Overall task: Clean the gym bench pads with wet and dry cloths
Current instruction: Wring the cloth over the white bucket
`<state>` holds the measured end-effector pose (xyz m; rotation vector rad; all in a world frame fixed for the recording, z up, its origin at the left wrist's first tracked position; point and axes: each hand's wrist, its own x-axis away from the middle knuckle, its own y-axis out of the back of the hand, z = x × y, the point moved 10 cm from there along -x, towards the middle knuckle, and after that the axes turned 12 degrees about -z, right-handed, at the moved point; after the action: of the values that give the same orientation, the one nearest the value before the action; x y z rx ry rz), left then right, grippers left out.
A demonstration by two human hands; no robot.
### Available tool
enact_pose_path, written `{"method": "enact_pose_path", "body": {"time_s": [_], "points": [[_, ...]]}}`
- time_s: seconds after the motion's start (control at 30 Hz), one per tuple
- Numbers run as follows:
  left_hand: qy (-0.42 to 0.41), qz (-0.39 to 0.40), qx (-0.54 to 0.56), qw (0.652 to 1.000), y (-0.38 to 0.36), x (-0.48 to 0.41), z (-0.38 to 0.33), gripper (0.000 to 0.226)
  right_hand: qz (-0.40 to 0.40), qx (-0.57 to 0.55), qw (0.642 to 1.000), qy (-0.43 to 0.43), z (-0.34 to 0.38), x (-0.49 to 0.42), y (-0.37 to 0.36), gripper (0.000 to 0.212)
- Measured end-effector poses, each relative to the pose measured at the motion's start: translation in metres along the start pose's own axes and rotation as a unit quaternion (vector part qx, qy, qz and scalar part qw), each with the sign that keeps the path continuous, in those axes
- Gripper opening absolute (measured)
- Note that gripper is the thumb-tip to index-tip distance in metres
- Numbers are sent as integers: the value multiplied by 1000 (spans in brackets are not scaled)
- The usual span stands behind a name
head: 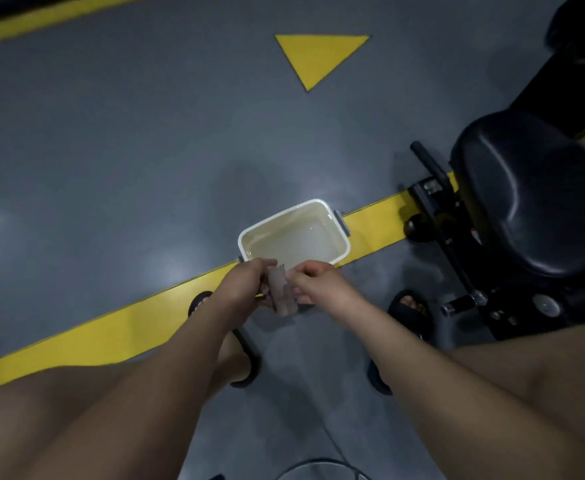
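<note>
A small greyish cloth (280,289), bunched and twisted, is gripped between my left hand (246,282) and my right hand (315,284). Both hands close on it from opposite sides, just in front of a white rectangular tub (339,233) that holds pale water and stands on the floor. The black padded seat (533,195) of the gym bench sits to the right, with its back pad (575,81) rising toward the top right corner.
The bench's black metal frame (457,237) with knobs and a handle stands low at the right. A yellow floor stripe (111,327) runs diagonally under the tub, and a yellow triangle (315,57) marks the grey floor. My sandalled feet flank the hands. A cable (332,441) loops below.
</note>
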<state>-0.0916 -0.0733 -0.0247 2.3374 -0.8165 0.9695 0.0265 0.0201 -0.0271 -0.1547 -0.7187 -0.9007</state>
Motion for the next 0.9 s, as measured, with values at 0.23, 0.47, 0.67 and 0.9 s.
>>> {"method": "enact_pose_path", "body": {"time_s": [0.23, 0.47, 0.67, 0.9], "points": [[-64, 82, 60, 993, -19, 66, -26, 12, -61, 40, 993, 88, 35, 50, 47, 14], [-80, 86, 84, 990, -28, 94, -46, 26, -91, 56, 982, 157, 55, 83, 77, 8], [-92, 77, 47, 992, -43, 100, -48, 23, -138, 9, 983, 123, 54, 79, 109, 28], [-79, 125, -39, 988, -76, 79, -33, 49, -110, -105, 988, 28, 23, 52, 123, 28]]}}
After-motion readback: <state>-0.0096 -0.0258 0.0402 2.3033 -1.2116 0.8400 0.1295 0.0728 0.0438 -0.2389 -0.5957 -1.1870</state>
